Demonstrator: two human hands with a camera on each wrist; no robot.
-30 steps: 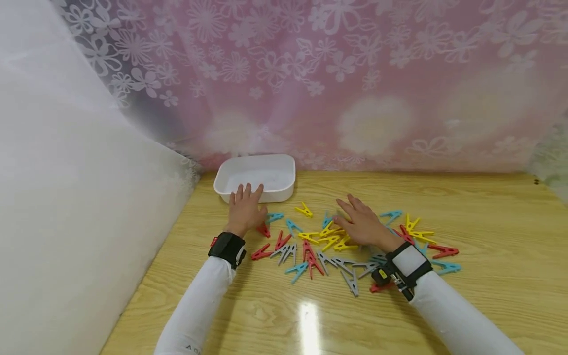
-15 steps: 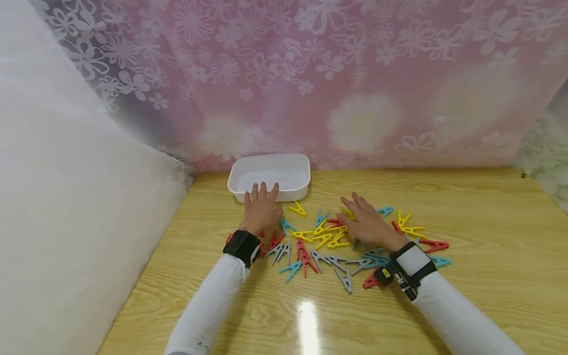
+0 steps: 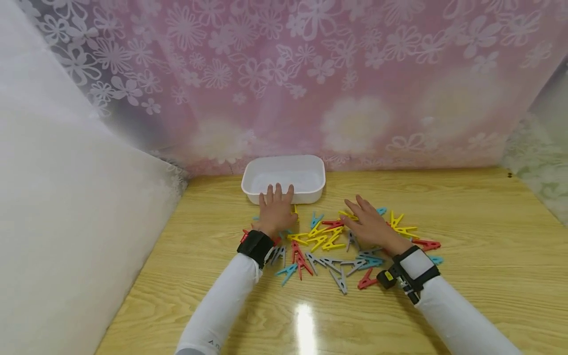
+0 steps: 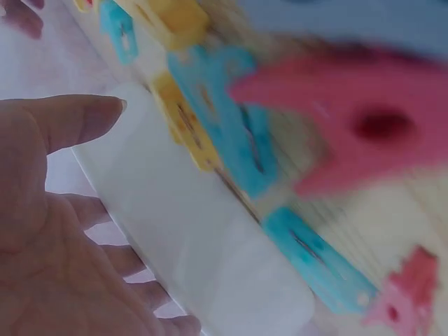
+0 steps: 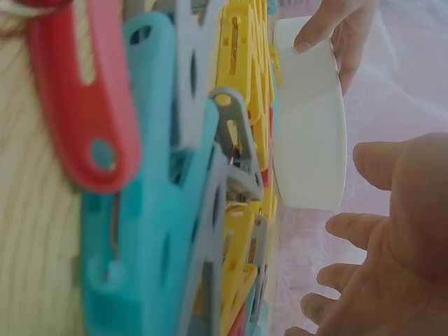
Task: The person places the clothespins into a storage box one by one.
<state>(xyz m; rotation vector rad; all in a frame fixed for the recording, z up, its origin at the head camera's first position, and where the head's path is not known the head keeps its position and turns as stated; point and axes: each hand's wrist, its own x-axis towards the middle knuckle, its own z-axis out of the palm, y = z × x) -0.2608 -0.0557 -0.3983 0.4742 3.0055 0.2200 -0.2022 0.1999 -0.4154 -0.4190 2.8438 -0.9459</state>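
1. Well, there are two hands and one wooden counter, with lots of pegs lying on it.
2. You can count at least five red pegs, seven yellow pegs, five blue pegs and six grey pegs; some are partly hidden, so the full count is not sure.
3. Most pegs look like a V, with little holes, and a thin wire shows on some up close.
4. They lie in a wide, messy patch mid-counter, many touching.
5. One white tub sits at the back, by the pink cloth.
6. The left hand has its fingers spread at the tub's near edge; you cannot tell if they touch.
7. The right hand is spread too, over the pegs.
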